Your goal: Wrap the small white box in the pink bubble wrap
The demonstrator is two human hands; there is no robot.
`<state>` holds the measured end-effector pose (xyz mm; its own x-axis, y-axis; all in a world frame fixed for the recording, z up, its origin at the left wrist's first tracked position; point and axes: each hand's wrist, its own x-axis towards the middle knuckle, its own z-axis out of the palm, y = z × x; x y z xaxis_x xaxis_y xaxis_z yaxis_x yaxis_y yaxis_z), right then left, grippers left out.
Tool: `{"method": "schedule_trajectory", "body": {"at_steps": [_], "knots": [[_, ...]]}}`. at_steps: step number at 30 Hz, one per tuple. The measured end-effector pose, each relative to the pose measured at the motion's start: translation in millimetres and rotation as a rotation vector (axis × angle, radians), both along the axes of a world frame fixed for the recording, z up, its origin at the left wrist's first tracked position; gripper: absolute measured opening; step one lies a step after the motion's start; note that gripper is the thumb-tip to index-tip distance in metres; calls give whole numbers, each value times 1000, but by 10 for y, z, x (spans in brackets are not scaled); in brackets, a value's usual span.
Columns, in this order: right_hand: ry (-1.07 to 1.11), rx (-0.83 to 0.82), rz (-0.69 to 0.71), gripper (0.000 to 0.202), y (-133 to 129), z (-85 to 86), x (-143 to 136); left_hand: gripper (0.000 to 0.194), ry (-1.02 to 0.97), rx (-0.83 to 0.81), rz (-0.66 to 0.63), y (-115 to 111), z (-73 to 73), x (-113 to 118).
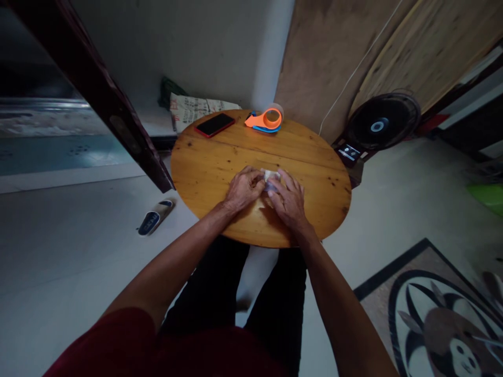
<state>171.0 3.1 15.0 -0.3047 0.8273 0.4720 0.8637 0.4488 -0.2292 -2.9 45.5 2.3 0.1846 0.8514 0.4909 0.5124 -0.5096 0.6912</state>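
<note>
A small whitish, partly see-through packet lies low over the round wooden table, between my two hands. From the left side, my left hand pinches it with curled fingers. On the opposite side, my right hand grips it, its bent fingers lying over the right edge and front. The fingers cover much of the packet, so its exact kind cannot be made out.
Toward the table's far edge are a dark-screened phone with a red edge and an orange and blue tape dispenser. A round black fan stands right of the table. A slipper lies on the floor at left.
</note>
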Motion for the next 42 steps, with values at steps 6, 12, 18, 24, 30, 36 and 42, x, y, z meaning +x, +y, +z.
{"method": "schedule_trajectory", "body": {"at_steps": [6,12,18,24,30,36,42], "knots": [[32,-45,-38,48,56,-32,-5,22,-4,1,2,-3,-14,3],[61,-13,-34,47,25,-20,15,22,-12,4,4,-15,8,2],[28,-35,18,41,18,6,11,19,16,-18,9,-37,46,-3],[64,-62,-13,48,60,-23,6,20,-5,4,-2,-31,19,3],[119,-24,-15,49,42,-32,24,18,-11,-7,14,-15,13,6],[101,-28,43,39,0,-5,35,17,-6,-16,20,-24,21,10],[77,-89,30,45,32,2,7,21,-4,-25,2,-50,25,10]]}}
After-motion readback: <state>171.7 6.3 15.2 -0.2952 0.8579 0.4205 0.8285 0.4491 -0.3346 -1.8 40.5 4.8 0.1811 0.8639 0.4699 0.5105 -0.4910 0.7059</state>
